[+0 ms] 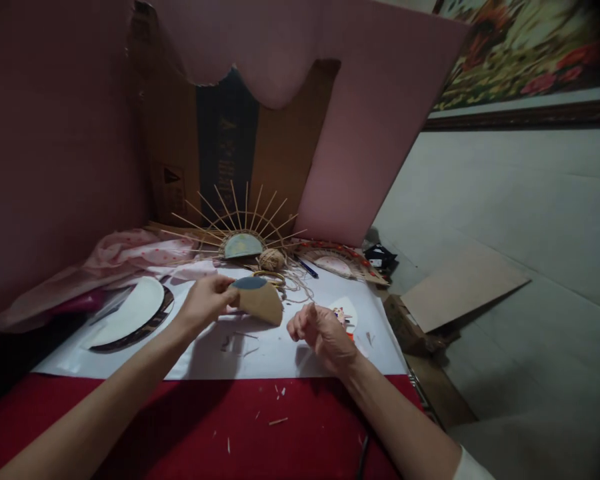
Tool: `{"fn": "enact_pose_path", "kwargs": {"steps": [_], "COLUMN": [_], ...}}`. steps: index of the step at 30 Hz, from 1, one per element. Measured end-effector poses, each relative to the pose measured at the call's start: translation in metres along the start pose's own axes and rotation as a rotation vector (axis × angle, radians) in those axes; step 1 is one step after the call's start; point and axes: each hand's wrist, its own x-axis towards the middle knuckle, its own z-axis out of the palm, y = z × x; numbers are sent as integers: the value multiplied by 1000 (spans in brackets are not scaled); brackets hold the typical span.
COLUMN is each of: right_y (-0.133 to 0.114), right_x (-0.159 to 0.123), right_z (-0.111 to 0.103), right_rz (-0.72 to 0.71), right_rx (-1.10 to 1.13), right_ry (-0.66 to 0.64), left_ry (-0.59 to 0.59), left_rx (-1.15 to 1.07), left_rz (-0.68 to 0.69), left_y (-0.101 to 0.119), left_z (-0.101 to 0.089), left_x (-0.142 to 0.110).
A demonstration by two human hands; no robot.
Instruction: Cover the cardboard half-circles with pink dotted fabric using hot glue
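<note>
My left hand [206, 301] grips a brown half-round cardboard piece [261, 301] with a dark blue-grey top edge, holding it just above the white paper sheet [260, 353]. My right hand [320, 332] hovers to the right of the piece, a short gap away, fingers curled into a loose pinch; I cannot make out anything in them. Behind the piece lie a ball of twine [271, 259] and a half-round craft with wooden sticks fanned out like rays [240, 235].
A white half-disc on a dark one [130, 313] lies at the left. A pen [306, 267] and another fan-shaped craft [337, 261] sit at the back right. Pink cloth [130, 250] is bunched at the left. Red tablecloth [260, 427] carries stick scraps. Cardboard and pink boards stand behind.
</note>
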Motion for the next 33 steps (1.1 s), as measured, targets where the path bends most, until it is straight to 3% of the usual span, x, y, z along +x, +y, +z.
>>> {"fn": "enact_pose_path", "kwargs": {"steps": [3, 4, 6, 9, 13, 16, 21, 24, 29, 33], "right_y": [-2, -2, 0, 5, 8, 6, 5, 7, 9, 10], "right_x": [-4, -6, -8, -11, -13, -14, -16, -17, -18, -17], "right_z": [5, 6, 9, 11, 11, 13, 14, 12, 12, 12], "right_rz": [27, 46, 89, 123, 58, 58, 143, 176, 206, 223], "right_rx": [99, 141, 227, 236, 159, 203, 232, 200, 176, 193], "right_ry": [-40, -55, -64, -10, 49, -4, -85, -84, -67, -91], "left_ry": [78, 75, -60, -212, -209, -283, -265, -233, -144, -162], "left_rx": [122, 248, 339, 415, 570, 482, -3, -148, -139, -104], "left_rz": [169, 343, 559, 672, 773, 761, 459, 371, 524, 694], "left_y": [7, 12, 24, 35, 34, 29, 19, 12, 4, 3], "left_z": [10, 17, 34, 59, 72, 70, 66, 64, 63, 65], "left_x": [-14, -21, -34, -46, -46, -46, -49, -47, -44, -44]}}
